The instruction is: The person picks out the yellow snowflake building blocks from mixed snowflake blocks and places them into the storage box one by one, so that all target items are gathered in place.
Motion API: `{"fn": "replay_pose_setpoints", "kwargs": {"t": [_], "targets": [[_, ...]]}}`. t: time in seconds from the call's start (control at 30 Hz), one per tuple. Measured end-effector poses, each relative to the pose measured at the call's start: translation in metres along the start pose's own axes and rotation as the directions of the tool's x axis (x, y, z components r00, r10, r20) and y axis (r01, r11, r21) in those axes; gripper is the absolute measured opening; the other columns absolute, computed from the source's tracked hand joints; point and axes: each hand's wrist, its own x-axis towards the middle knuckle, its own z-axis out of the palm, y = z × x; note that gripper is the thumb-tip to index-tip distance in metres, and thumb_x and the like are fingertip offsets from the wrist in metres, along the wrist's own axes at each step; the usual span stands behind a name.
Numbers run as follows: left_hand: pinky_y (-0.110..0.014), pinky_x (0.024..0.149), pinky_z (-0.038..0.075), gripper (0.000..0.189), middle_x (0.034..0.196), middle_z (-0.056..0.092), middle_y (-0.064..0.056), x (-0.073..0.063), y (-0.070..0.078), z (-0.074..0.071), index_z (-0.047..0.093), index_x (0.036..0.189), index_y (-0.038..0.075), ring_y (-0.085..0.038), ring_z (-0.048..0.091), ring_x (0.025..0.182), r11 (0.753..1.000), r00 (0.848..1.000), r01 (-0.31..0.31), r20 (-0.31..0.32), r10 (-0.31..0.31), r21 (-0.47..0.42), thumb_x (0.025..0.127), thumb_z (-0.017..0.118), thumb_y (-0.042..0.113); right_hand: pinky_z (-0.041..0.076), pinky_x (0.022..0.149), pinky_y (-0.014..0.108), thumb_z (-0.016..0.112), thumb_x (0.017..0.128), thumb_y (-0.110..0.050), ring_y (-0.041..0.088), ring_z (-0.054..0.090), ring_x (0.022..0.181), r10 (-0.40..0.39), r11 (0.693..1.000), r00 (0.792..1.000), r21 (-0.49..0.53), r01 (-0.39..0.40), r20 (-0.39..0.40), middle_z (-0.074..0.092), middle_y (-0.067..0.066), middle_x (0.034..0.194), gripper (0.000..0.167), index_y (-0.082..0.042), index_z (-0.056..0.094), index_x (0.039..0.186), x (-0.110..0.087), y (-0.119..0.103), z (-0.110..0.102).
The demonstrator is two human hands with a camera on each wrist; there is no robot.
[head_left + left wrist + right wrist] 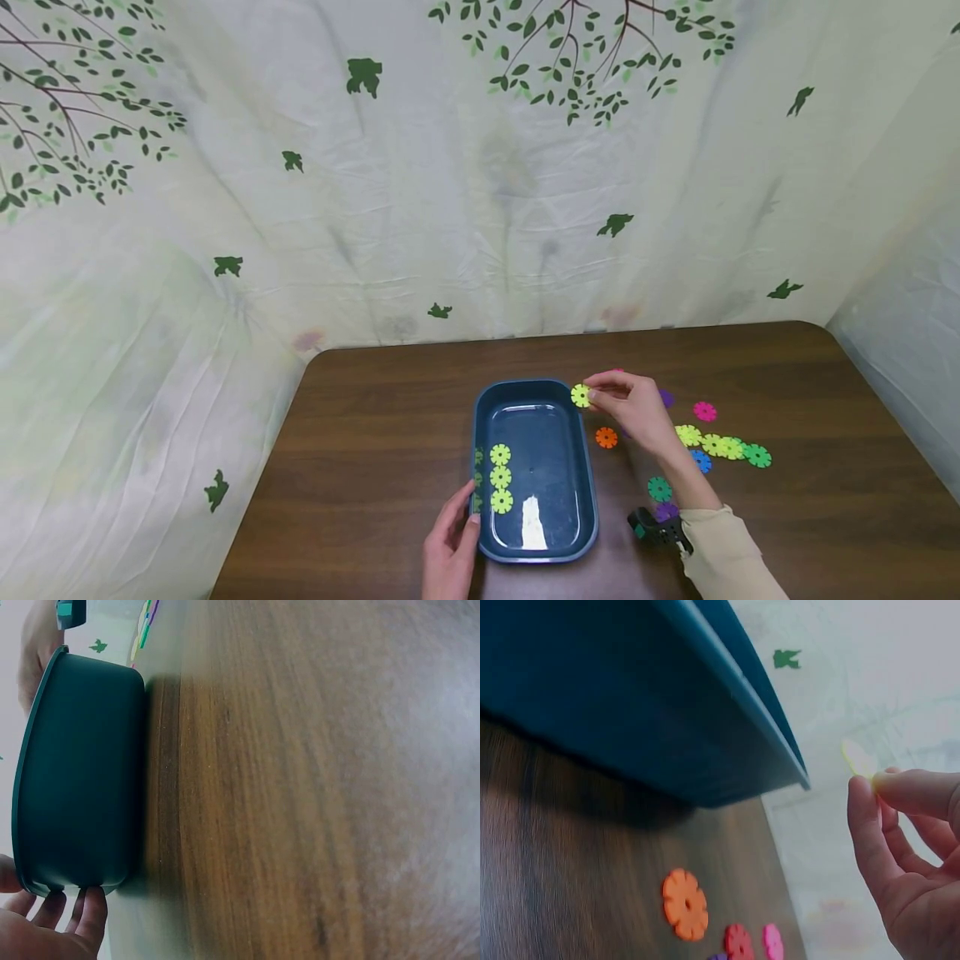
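Note:
A blue tray with raised walls lies on the wooden table. Three yellow flower-shaped discs stand in a column inside it, near the left wall. My left hand holds the tray's left side, thumb by the rim and fingers along the outer wall; the left wrist view shows these fingers too. Between thumb and index finger, my right hand pinches another yellow flower-shaped disc at the tray's far right corner. In the right wrist view this disc is seen above the fingertips, beyond the rim.
Right of the tray lie loose discs: orange, pink, teal, blue and purple. Several yellow discs form a row with a green disc. A leaf-printed cloth hangs behind the table.

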Motion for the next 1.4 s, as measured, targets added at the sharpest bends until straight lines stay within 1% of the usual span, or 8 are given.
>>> {"fn": "replay_pose_setpoints", "kwargs": {"t": [0.13,0.3,0.47,0.6,0.87,1.07,1.23,1.4], "targets": [[-0.051,0.101,0.043,0.042,0.134,0.058,-0.01,-0.001,0.001,0.001,0.063,0.131,0.011,-0.031,0.055,0.122,1.0,1.0,0.009,-0.001,-0.009,0.002,0.092,0.059,-0.003,0.058,0.078,0.038,0.068,0.091,-0.003,0.029,0.069,0.085,0.019,1.0,1.0,-0.005,-0.019,0.012,0.068,0.017,0.101,0.019,0.001,0.07,0.11,0.0,-0.004,0.008],[-0.05,0.099,0.045,0.042,0.134,0.059,-0.01,-0.001,0.001,0.001,0.063,0.131,0.013,-0.03,0.055,0.122,1.0,1.0,0.011,-0.006,-0.011,0.019,0.092,0.059,-0.003,0.058,0.078,0.04,0.065,0.091,0.002,0.037,0.068,0.084,0.007,1.0,0.999,-0.008,-0.007,0.05,0.068,0.021,0.099,0.021,0.006,0.068,0.111,-0.002,-0.017,0.02],[-0.05,0.1,0.044,0.043,0.134,0.059,-0.009,-0.001,-0.001,0.001,0.063,0.131,0.012,-0.029,0.055,0.123,1.0,1.0,-0.008,-0.009,0.008,0.012,0.092,0.059,-0.004,0.058,0.077,0.034,0.066,0.091,0.001,0.035,0.069,0.083,0.003,1.0,0.998,-0.002,-0.003,0.06,0.069,0.016,0.098,0.02,0.003,0.069,0.111,0.002,-0.011,0.033],[-0.045,0.1,0.044,0.043,0.133,0.059,-0.009,-0.001,-0.002,0.001,0.063,0.131,0.011,-0.029,0.055,0.122,1.0,1.0,-0.019,-0.009,0.019,0.005,0.091,0.059,-0.005,0.058,0.078,0.036,0.067,0.089,0.003,0.033,0.069,0.082,0.007,1.0,0.998,0.01,-0.007,0.065,0.07,0.014,0.095,0.02,0.002,0.07,0.108,0.005,-0.012,0.043],[-0.022,0.096,0.043,0.043,0.132,0.059,-0.01,0.0,-0.003,0.0,0.062,0.131,0.008,-0.029,0.056,0.122,0.999,0.999,-0.046,-0.003,0.046,-0.006,0.091,0.06,-0.006,0.058,0.077,0.036,0.069,0.088,0.003,0.03,0.07,0.081,0.018,1.0,0.997,-0.021,-0.017,0.078,0.07,0.01,0.093,0.018,-0.001,0.072,0.105,0.007,-0.013,0.06],[-0.019,0.093,0.044,0.042,0.132,0.059,-0.011,-0.001,-0.004,-0.001,0.062,0.131,0.006,-0.03,0.056,0.121,0.996,0.997,-0.08,-0.002,0.08,-0.031,0.091,0.06,-0.006,0.057,0.073,0.034,0.071,0.086,0.002,0.018,0.067,0.074,-0.006,0.997,0.996,-0.082,0.014,0.088,0.071,0.006,0.091,0.017,-0.004,0.074,0.101,0.009,-0.014,0.072],[-0.018,0.093,0.044,0.042,0.132,0.059,-0.011,-0.002,-0.005,-0.001,0.062,0.131,0.008,-0.027,0.055,0.121,0.993,0.994,-0.111,-0.003,0.111,-0.043,0.091,0.061,-0.005,0.057,0.071,0.031,0.071,0.085,0.003,0.015,0.065,0.073,-0.028,0.99,0.992,-0.133,0.045,0.127,0.071,0.007,0.089,0.017,-0.006,0.074,0.1,0.012,-0.011,0.082],[-0.018,0.094,0.044,0.042,0.133,0.059,-0.011,-0.002,-0.004,-0.002,0.062,0.132,0.008,-0.028,0.054,0.122,0.991,0.993,-0.12,0.006,0.12,-0.061,0.092,0.061,-0.005,0.057,0.069,0.031,0.069,0.085,0.004,0.015,0.065,0.072,-0.043,0.99,0.987,-0.124,0.063,0.156,0.07,0.009,0.086,0.018,-0.004,0.073,0.1,0.015,-0.008,0.09]]}}
